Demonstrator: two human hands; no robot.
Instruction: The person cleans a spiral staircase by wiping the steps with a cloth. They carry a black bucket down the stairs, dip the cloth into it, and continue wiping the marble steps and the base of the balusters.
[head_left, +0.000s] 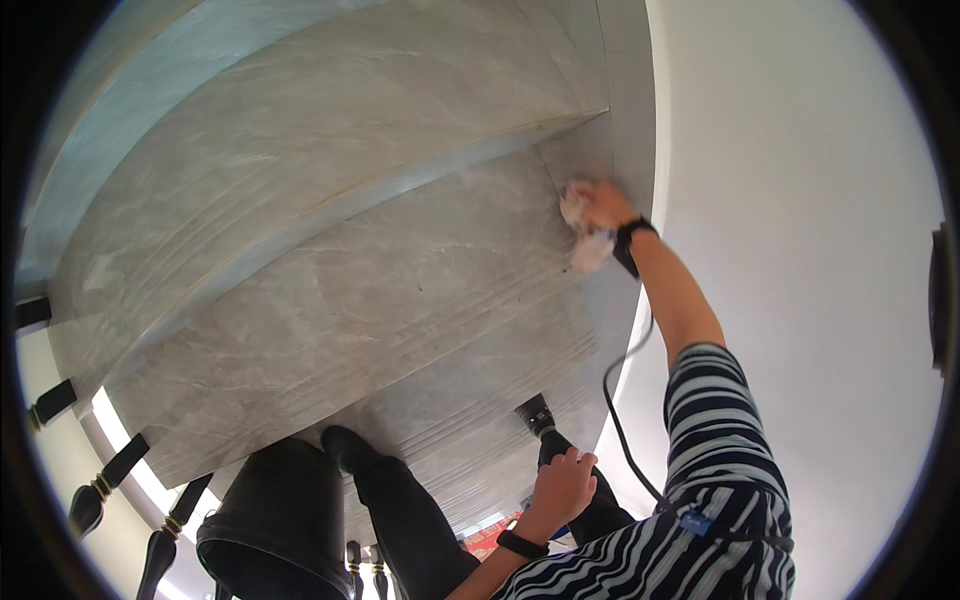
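My right hand (609, 204) reaches up and ahead to the right end of a marble-look stair tread (420, 277), where the tread meets the grey skirting. It holds a pale pinkish cloth (589, 251), blurred, with part of it hanging below the fingers. The cloth lies at the corner by the skirting board (634, 150). My left hand (564, 484) rests with curled fingers on my bent right knee, near my body. Its palm is hidden, and no object shows in it.
A black bucket (277, 510) stands at the lower left beside my shoe (349, 448). Dark balusters (161, 547) line the left edge. A white wall (795, 225) rises on the right. A thin black cable (619, 405) hangs by my right arm. More steps (322, 97) climb ahead.
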